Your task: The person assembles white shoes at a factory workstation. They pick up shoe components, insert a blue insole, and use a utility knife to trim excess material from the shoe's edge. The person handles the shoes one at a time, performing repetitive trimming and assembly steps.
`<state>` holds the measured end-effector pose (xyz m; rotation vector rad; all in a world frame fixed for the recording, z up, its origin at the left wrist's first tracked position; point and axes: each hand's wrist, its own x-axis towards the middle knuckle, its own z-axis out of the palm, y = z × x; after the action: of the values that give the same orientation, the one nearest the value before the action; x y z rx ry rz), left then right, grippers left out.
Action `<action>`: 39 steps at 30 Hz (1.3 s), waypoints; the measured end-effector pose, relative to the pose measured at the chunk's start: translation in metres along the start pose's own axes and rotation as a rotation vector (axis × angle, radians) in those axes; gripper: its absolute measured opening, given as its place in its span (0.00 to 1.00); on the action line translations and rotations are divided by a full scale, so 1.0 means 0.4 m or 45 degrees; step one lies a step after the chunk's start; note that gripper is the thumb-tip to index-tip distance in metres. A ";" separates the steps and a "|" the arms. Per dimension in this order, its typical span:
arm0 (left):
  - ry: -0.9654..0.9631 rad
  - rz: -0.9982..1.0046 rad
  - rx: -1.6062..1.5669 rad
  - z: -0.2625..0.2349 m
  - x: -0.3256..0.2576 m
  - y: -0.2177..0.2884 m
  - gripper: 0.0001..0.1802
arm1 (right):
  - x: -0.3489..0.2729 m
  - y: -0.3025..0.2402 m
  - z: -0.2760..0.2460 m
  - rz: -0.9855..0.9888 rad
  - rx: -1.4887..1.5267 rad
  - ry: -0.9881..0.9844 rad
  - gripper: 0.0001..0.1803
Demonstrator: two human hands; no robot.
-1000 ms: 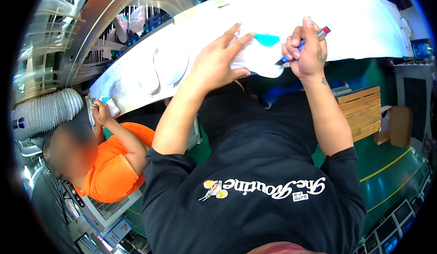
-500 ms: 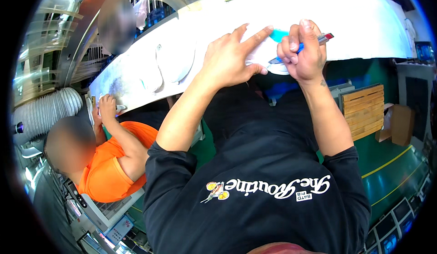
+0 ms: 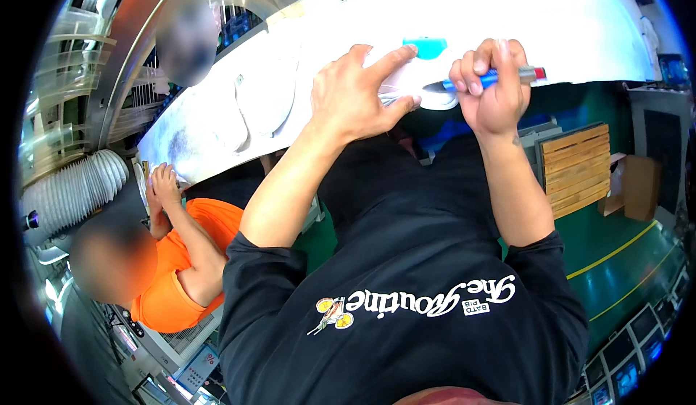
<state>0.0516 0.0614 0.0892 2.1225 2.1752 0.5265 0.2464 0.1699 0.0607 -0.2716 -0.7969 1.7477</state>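
In the head view, a pale, glare-washed white piece (image 3: 440,102) lay at the near edge of the worktop (image 3: 573,35), between the person's two hands, with a teal patch (image 3: 428,47) just beyond its middle. The left hand (image 3: 355,93) rested on its left side, the forefinger and thumb well apart, the forefinger's tip beside the patch and the thumb near the rounded near edge. The right hand's (image 3: 494,86) fingers were clamped around a slim blue tool (image 3: 491,79), its red end pointing right and its dark tip over the white piece; whether the tip touched could not be told.

The white piece looked light, soft and pliable, likely to crease or slide if pushed from one side. A broad, flat hold on its left part, with the fingers spread, seemed best, clear of the tip. The tool looked stiff, light and smooth, easiest to grip around the barrel.

More pale pieces (image 3: 272,100) lay farther left on the worktop. Beyond them, at its left end, a co-worker in an orange top (image 3: 185,260) had both hands close together at the edge.
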 end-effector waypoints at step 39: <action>0.368 0.106 0.340 0.098 0.019 0.118 0.54 | 0.082 -0.003 -0.013 0.328 -0.079 -0.146 0.28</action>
<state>0.1074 0.0765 0.0668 2.4155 2.4380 0.6139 0.2394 0.2021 0.0644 -0.3298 -0.9331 1.9958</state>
